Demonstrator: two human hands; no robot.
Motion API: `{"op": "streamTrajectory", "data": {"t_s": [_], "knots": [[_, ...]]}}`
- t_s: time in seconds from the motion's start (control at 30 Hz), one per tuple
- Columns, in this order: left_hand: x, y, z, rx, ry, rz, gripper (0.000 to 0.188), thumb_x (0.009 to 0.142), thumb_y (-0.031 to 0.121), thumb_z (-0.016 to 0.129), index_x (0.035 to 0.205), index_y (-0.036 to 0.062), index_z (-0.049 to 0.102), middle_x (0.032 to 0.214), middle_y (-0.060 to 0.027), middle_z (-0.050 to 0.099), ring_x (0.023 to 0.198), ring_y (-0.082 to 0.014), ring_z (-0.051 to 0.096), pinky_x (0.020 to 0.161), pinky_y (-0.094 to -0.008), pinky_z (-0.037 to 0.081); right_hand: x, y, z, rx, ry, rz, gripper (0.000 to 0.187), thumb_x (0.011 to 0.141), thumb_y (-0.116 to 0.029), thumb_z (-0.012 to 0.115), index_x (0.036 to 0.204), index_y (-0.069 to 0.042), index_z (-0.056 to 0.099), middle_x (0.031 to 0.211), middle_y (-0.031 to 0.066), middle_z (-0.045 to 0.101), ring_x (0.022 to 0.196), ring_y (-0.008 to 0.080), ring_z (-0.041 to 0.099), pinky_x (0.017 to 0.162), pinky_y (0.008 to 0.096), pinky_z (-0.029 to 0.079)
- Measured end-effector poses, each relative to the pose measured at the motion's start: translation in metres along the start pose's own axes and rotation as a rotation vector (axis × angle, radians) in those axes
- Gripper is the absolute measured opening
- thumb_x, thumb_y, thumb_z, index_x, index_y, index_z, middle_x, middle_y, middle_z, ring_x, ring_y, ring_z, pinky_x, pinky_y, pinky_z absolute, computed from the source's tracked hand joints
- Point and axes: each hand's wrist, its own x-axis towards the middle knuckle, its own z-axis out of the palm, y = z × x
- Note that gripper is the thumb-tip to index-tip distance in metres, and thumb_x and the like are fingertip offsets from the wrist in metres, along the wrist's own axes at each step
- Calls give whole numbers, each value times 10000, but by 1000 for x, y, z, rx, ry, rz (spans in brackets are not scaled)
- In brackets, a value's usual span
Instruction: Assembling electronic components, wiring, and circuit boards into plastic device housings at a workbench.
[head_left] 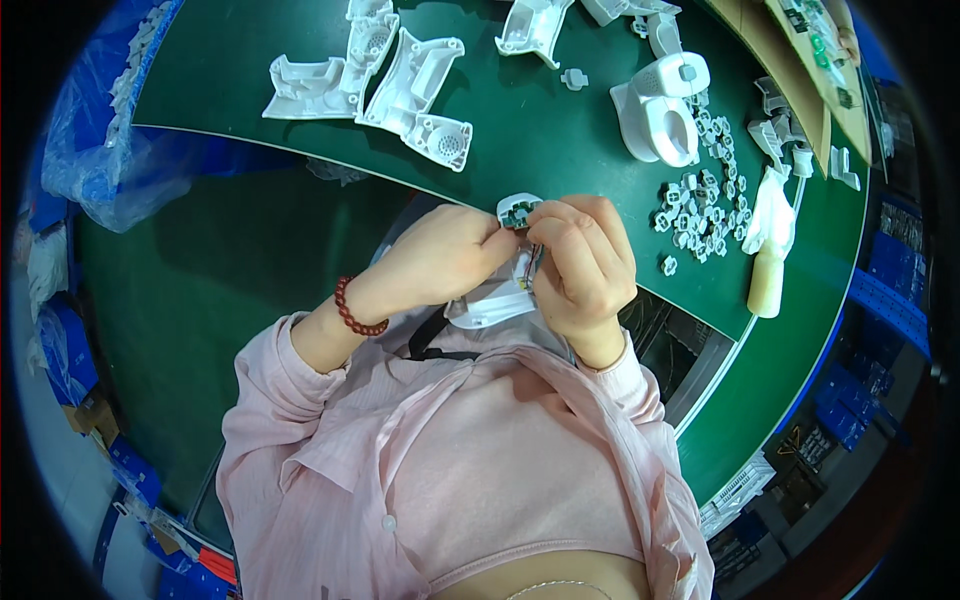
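Blue plastic sheeting (95,150) bunches at the far left, beside the edge of the green worktop (540,140). On that worktop, toward the upper left, I see a cluster of white plastic shells (385,80) lying open side up, some touching each other, one with a round grille at its end.

Moving right to the middle, my left hand (440,258) comes up with a dark red bead bracelet (352,312) on its wrist, and its fingertips are pinched on a small white plastic part (517,211) that has a green piece set into it. That part sits between both hands, just in front of the near edge of the worktop and above my chest. My right hand (585,265) is curled tight against the same part from the other side, thumb and fingers pressing on it, so the two hands meet around it. Below them a larger white shell (488,305) pokes out, partly hidden by the hands; I cannot tell which hand bears it.

Further right stands an assembled white housing (662,110), then a scatter of small white clips (700,205) spread on the worktop. Just beside them lies a pale glove (772,215) over a cream bottle (766,285). Pink sleeves (300,400) fill the lower part of the view.
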Motion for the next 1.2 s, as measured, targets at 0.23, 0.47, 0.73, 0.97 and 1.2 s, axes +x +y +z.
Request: {"op": "streamTrajectory", "data": {"t_s": [0.23,0.47,0.73,0.97,1.2], "knots": [[-4,-17,-4,-898,-306,-237,387,1048,348,499,1008,2,668,887,17,624,747,-26,515,631,-208,423,-4,1,-9,152,-18,273,255,583,202,603,751,11,614,779,118,673,719,252,632,600,304,500],[-9,-17,16,-1112,-247,-201,452,1066,376,436,1206,-20,600,1054,-76,676,931,-97,640,822,-266,532,-28,7,-35,576,-122,979,131,855,108,650,965,48,687,956,82,692,859,119,649,778,238,520],[-17,-12,30,-1103,-223,-156,465,1079,378,371,1351,19,485,1236,-108,609,1084,-153,612,924,-330,523,-16,-17,-49,386,-203,915,114,803,21,739,910,15,702,769,40,694,664,89,626,610,215,494],[-19,8,43,-856,-67,-51,442,1072,330,442,1360,-3,483,1272,-53,555,1160,-109,517,1016,-287,412,-15,-12,-55,380,-280,930,105,761,7,727,857,-9,688,721,-4,662,634,39,557,534,188,400],[-20,7,46,-811,14,-8,419,1074,335,438,1334,12,502,1239,-34,562,1136,-94,501,1010,-279,398,-23,-19,-54,320,-137,971,150,748,3,755,884,-7,690,763,-4,666,649,30,542,545,179,398]]}}
